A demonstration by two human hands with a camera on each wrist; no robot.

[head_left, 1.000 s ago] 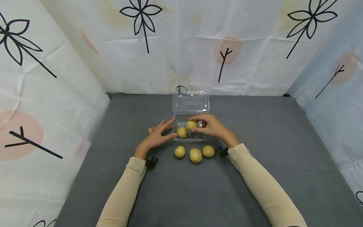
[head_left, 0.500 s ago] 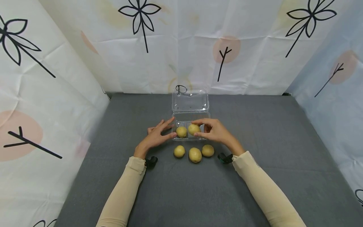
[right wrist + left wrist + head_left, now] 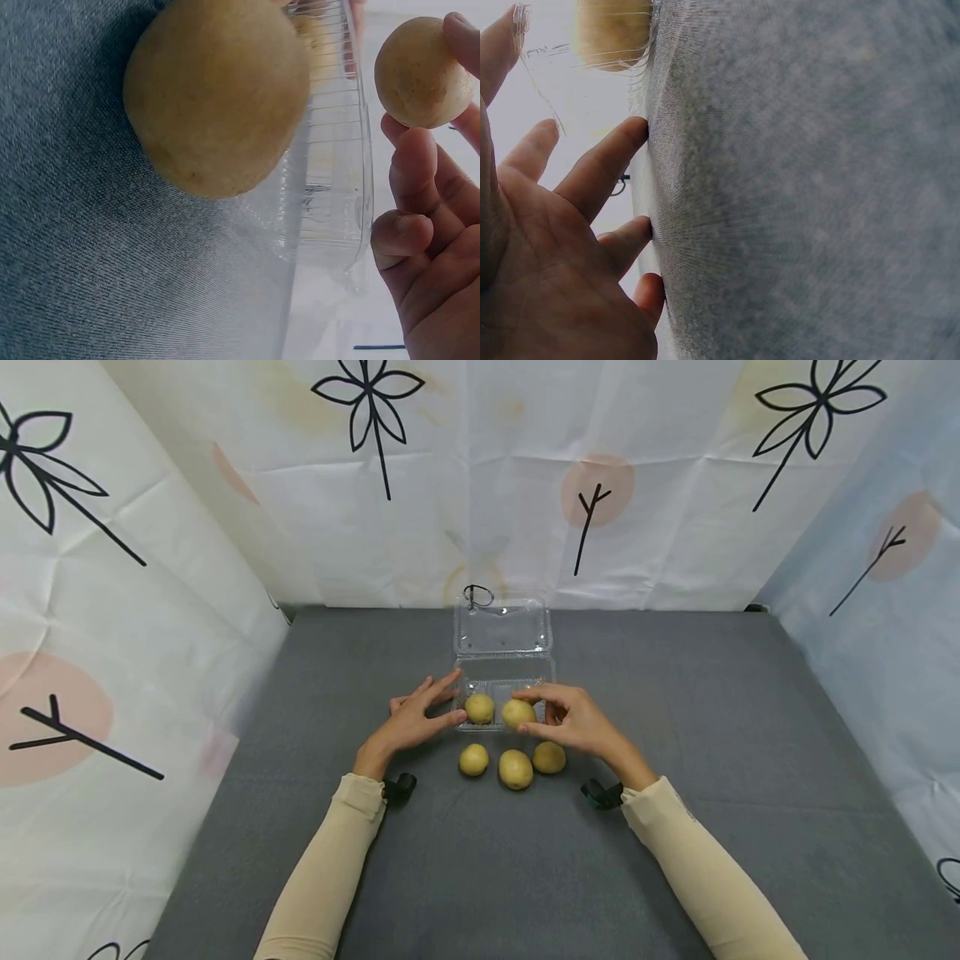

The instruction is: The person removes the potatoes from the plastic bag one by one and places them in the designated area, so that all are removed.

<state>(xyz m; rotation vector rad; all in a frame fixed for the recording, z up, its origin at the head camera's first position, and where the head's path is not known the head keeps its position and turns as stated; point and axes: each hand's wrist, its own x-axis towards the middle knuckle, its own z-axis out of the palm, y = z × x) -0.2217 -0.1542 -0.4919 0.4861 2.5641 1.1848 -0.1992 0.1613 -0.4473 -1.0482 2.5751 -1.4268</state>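
Observation:
A clear plastic clamshell box [image 3: 502, 668] stands with its lid raised at the back. One yellow potato [image 3: 479, 709] sits in its left part. My left hand [image 3: 415, 720] rests at the box's left side, fingers spread and thumb at the front left corner; the left wrist view shows the thumb against the clear plastic. Between thumb and fingertips my right hand [image 3: 573, 718] pinches another potato [image 3: 421, 73], held over the right part of the box and above its rim in the right wrist view.
Three more potatoes lie on the grey cloth in front of the box: a left one [image 3: 473, 760], a middle one [image 3: 515, 770] and a right one [image 3: 550, 757], close below the right hand. A patterned white curtain [image 3: 517, 527] hangs behind the table.
My right hand, still pinching its potato, has moved toward me and a little to the right, from the box's middle to its front right. My left hand has stayed in place.

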